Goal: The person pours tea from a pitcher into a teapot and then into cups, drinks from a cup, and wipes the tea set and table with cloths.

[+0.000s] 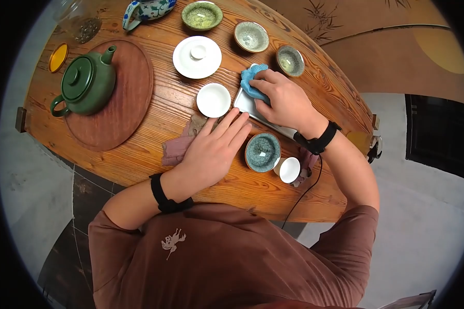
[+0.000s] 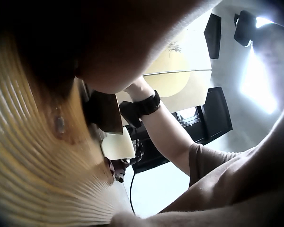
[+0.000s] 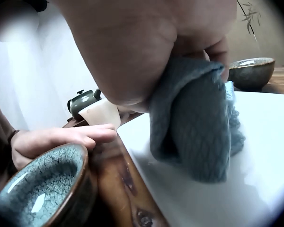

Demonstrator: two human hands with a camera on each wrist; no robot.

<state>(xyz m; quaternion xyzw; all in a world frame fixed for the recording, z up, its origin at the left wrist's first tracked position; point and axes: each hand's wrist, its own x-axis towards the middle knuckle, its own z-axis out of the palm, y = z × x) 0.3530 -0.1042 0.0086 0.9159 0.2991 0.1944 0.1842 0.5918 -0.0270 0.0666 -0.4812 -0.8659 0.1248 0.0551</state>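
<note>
Head view: brown shirt nearest, bearing a small pale emblem, no legible writing. Left hand (image 1: pixel 211 149) lies flat on the wooden table (image 1: pixel 154 98), fingers straight and together. Right hand (image 1: pixel 283 100) grips a blue cloth (image 1: pixel 251 82) on the white tray (image 1: pixel 245 103), whose long axis runs diagonally from upper left to lower right.

Left wrist view: only a white cup (image 2: pixel 117 144).

Right wrist view: fingers curled round the cloth, pressed on the tray; blue bowl (image 3: pixel 38 182) beside.

Crumpled blue cloth (image 1: pixel 252 82) on a flat white rectangular tray (image 1: pixel 244 102) on the wooden table (image 1: pixel 154 103).
</note>
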